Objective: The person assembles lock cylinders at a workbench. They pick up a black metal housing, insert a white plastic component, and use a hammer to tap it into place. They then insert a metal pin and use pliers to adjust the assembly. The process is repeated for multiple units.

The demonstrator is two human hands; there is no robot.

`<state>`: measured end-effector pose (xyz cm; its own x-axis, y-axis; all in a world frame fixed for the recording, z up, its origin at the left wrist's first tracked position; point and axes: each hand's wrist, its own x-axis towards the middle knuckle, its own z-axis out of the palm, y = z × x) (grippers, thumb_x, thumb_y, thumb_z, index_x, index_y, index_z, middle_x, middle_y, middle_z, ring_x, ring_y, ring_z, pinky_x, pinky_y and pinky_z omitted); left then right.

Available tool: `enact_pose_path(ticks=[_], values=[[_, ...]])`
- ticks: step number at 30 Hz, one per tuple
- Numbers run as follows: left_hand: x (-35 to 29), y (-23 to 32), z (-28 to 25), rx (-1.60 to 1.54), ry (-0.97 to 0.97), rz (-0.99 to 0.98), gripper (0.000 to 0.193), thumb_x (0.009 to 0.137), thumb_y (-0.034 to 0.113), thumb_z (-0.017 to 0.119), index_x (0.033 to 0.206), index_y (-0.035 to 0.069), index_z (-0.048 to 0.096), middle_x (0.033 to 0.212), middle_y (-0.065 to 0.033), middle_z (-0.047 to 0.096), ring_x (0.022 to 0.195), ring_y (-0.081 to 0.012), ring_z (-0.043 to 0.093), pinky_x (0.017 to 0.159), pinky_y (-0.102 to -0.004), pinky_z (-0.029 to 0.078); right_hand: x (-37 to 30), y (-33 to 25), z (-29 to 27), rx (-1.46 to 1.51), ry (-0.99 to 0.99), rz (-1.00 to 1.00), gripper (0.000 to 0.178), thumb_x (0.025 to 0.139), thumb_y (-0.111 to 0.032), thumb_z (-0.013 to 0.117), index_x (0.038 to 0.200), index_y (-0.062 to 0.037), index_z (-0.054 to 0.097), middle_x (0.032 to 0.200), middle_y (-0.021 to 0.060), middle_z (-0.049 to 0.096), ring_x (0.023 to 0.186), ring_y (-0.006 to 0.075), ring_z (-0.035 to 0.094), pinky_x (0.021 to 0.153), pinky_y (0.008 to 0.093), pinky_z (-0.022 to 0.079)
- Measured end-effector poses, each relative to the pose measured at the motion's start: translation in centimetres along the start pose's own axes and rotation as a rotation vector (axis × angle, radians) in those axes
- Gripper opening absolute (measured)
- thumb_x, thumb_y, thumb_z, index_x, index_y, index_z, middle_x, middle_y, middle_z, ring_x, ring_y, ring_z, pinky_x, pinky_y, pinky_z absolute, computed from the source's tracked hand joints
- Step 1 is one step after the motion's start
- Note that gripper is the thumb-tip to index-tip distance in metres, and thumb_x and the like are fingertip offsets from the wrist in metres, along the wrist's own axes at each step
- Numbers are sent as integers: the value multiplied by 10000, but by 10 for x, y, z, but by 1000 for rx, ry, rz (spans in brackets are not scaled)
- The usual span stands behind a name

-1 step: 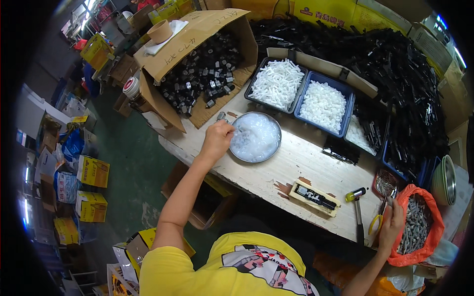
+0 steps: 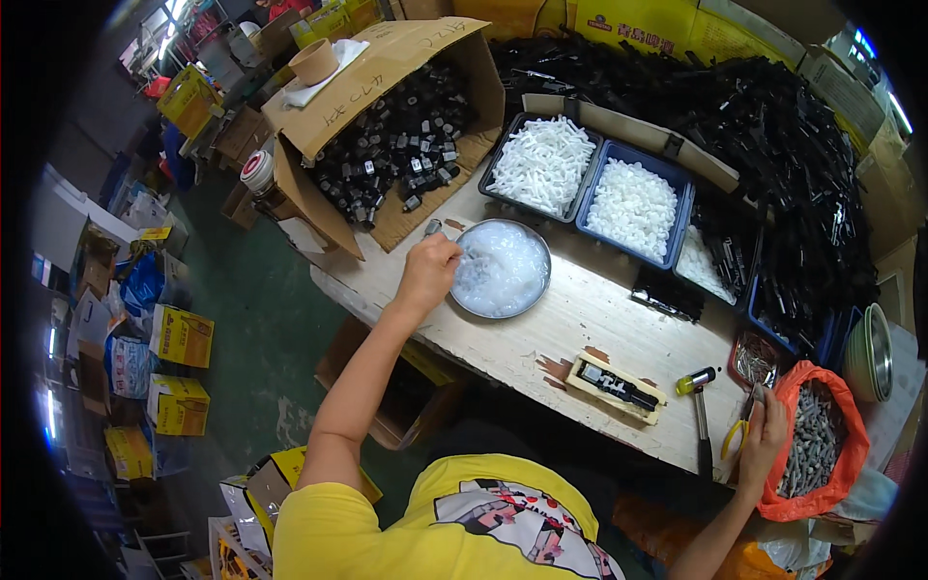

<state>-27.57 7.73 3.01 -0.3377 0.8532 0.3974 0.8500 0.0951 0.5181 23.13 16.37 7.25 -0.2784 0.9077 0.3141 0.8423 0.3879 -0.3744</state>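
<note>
My left hand (image 2: 428,274) is closed in a pinch at the left rim of a round metal bowl (image 2: 548,287) of whitish, translucent, grease-like stuff. What its fingers hold, if anything, is hidden. A small grey metal piece (image 2: 433,227) shows just beyond this hand. On the far right, my right hand (image 2: 764,440) is curled beside an orange-red plastic bag (image 2: 858,454) of grey metal parts (image 2: 814,454). At its fingertips a small grey part (image 2: 760,392) shows. Yellow-handled scissors (image 2: 735,440) lie against this hand. A pale block (image 2: 617,389) holding a black mechanism stands between the hands.
A hammer (image 2: 704,425) lies near the table's front edge. Trays of white tubes (image 2: 543,166), white pellets (image 2: 633,211) and black parts stand behind the bowl. An opened carton (image 2: 362,82) of black-and-silver pieces is at back left. Black parts (image 2: 677,97) pile up at the back.
My right hand has shifted slightly left, and my left hand has moved a touch to the right. Everything else stays put.
</note>
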Motion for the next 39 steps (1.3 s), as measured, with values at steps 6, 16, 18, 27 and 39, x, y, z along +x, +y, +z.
enact_pose_path(ticks=[6, 16, 18, 27, 39], values=[[2, -4, 13, 64, 11, 63, 101, 675, -38, 594, 764, -12, 635, 717, -150, 554, 670, -326, 560, 618, -400, 449, -5, -18, 8, 1, 33, -71, 202, 859, -51, 500, 1048, -8, 557, 869, 124, 566, 839, 280, 522, 754, 362, 384], [-19, 64, -2, -970, -211, -472, 130, 776, 32, 646, 889, -32, 642, 723, -53, 603, 606, -102, 546, 519, -211, 451, -8, -107, 45, 397, -115, -168, 176, 768, -2, 619, 944, -7, 607, 784, 108, 603, 750, 241, 546, 682, 323, 412], [-25, 83, 11, -1144, -323, -522, 136, 790, 34, 639, 906, -37, 634, 735, -64, 611, 604, -106, 554, 514, -208, 458, -1, -132, 55, 398, -152, -290, 183, 749, -6, 632, 930, -15, 608, 773, 115, 593, 717, 250, 529, 665, 329, 388], [-33, 130, 35, -1350, -544, -595, 145, 801, 34, 634, 921, -48, 630, 736, -85, 621, 609, -117, 587, 491, -212, 487, 9, -146, 76, 476, -81, -433, 198, 736, -32, 648, 924, -37, 585, 670, 45, 559, 607, 189, 494, 602, 320, 312], [-33, 141, 40, -1349, -714, -691, 134, 800, 21, 622, 912, -54, 625, 732, -90, 619, 570, -116, 586, 453, -213, 486, 4, -147, 69, 242, 28, -656, 293, 683, 44, 598, 964, -36, 585, 698, 31, 568, 650, 189, 506, 645, 332, 321]])
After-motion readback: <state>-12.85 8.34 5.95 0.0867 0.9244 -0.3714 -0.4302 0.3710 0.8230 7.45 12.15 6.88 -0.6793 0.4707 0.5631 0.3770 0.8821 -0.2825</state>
